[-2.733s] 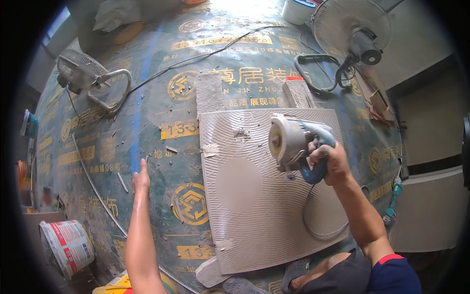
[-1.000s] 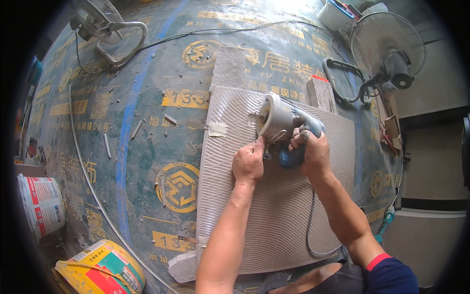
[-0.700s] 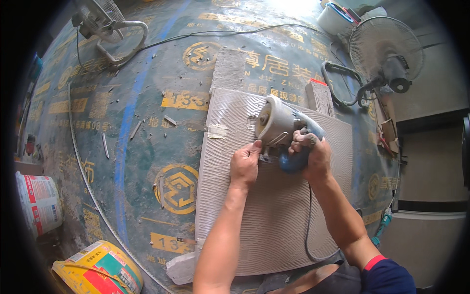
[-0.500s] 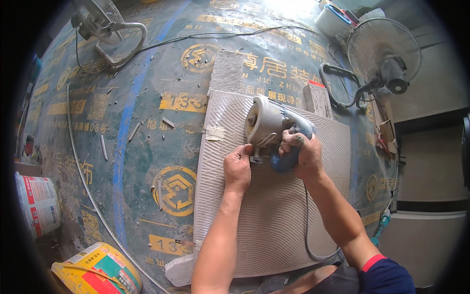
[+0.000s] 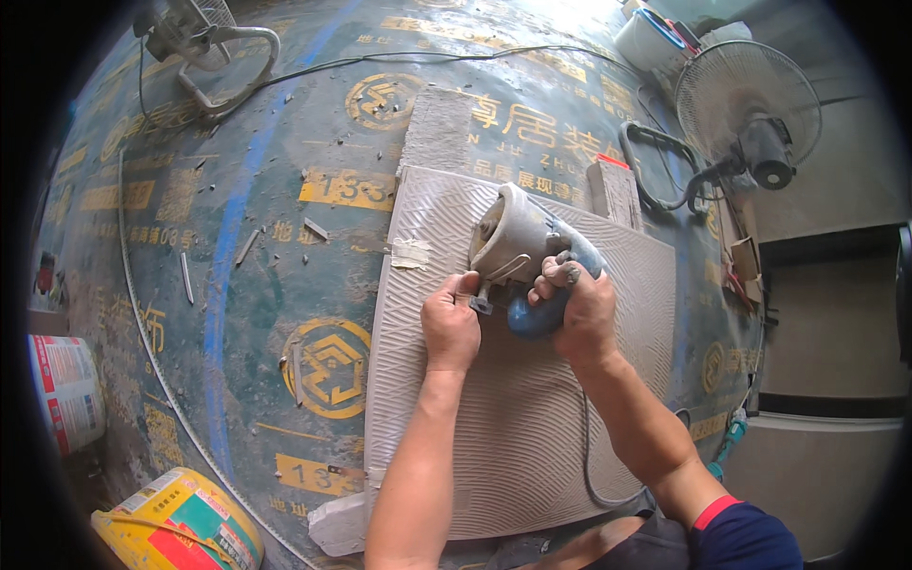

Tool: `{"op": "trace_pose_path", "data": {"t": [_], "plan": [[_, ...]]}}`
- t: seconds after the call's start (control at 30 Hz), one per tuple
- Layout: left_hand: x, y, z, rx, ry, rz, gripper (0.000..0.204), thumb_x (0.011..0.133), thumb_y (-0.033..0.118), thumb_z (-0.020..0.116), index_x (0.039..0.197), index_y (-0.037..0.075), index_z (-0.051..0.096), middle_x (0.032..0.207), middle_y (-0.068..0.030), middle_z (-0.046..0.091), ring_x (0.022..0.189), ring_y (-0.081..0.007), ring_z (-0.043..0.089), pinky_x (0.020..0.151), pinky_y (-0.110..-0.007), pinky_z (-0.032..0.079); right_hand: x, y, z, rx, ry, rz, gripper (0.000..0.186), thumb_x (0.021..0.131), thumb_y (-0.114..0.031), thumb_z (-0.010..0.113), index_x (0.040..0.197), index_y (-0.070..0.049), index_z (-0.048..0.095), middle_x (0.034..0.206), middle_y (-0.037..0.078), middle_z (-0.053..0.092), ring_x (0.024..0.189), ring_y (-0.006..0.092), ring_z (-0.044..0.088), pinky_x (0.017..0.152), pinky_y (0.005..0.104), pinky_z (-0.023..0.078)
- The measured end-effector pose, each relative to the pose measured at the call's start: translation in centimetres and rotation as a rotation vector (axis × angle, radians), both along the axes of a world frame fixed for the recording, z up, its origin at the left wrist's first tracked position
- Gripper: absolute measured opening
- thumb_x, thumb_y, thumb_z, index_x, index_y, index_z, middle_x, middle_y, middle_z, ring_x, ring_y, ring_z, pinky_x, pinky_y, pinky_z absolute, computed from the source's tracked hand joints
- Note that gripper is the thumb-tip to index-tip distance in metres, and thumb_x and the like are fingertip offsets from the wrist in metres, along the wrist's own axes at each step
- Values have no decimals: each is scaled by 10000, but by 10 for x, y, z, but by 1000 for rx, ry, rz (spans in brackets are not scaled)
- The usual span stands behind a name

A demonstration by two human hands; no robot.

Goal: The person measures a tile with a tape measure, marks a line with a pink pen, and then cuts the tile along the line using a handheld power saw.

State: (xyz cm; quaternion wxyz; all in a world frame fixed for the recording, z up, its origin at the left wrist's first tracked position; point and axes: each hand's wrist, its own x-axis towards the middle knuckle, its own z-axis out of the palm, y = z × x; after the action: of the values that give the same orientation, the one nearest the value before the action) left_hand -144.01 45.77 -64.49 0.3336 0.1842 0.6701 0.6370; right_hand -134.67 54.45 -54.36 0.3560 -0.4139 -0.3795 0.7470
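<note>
A handheld tile cutter with a dusty metal guard and a blue motor body is held over the far half of a large tile. The tile lies with its ridged grey side up. My right hand is wrapped round the cutter's handle. At the guard's near left, my left hand pinches a small metal part of the cutter; its fingertips partly hide that part. Below my right hand, the grey power cord runs across the tile towards me. A pale tape patch sticks to the tile's left edge.
Grey blocks stand by the tile's far edge, and a pale block by its near left corner. Fans stand far right and far left. Buckets are on the left. Chips and a cable lie on the printed floor sheet.
The cutter has turned slightly, its blue body shifting a little left with my right hand. My left hand keeps its pinch. The whole view has also shifted slightly.
</note>
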Motion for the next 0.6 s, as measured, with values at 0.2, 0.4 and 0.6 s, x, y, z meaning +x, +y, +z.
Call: {"op": "trace_pose_path", "data": {"t": [0.2,0.4,0.6], "plan": [[1,3,-5,-5,-15,-46,211,960,126,538,917,-39,661,776,6,638,724,-55,519,652,-235,442,1,-2,1,35,-31,-53,35,787,-15,514,802,-43,528,673,34,512,559,136,499,531,305,458],[-3,1,-1,-17,-41,-94,231,959,161,551,903,-31,666,745,18,620,702,-56,494,626,-238,425,5,-7,1,-14,-3,-97,73,778,11,502,829,-40,512,674,31,484,560,135,482,533,310,457],[-1,2,0,95,-128,-37,244,961,185,553,885,-20,662,741,30,599,704,-45,471,625,-228,408,5,-8,0,9,90,-55,93,782,8,501,856,-47,493,692,27,471,576,134,468,557,312,449]]}}
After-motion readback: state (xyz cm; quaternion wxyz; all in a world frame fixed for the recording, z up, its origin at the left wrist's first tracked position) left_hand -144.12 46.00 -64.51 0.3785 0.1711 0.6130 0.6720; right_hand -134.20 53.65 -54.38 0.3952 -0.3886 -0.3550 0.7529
